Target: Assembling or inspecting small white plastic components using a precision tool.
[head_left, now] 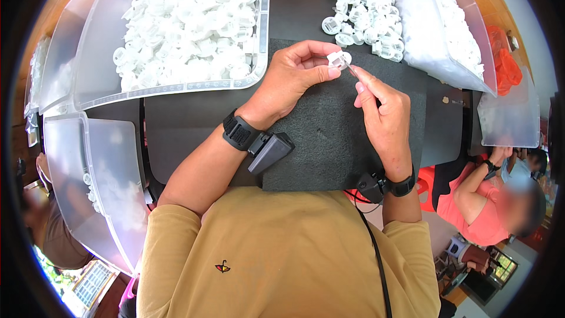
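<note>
My left hand (286, 79) pinches a small white plastic part (339, 59) with a round end between thumb and fingertips. Close against it, my right hand (384, 109) grips a slim metal tool (351, 69) whose tip meets or nearly meets the part's edge. Most of that tool is hidden in my fingers, so its exact kind does not show. Both hands are raised over a dark grey foam mat (329, 135). Just beyond them lies a loose heap of similar white plastic parts (368, 17).
A large clear bin (176, 87) full of white parts stands at the far left, and another clear bin (435, 29) at the far right. Further clear containers (120, 171) flank the dark table (194, 123). An orange-red bag (506, 70) and a person in pink (471, 203) are at the right.
</note>
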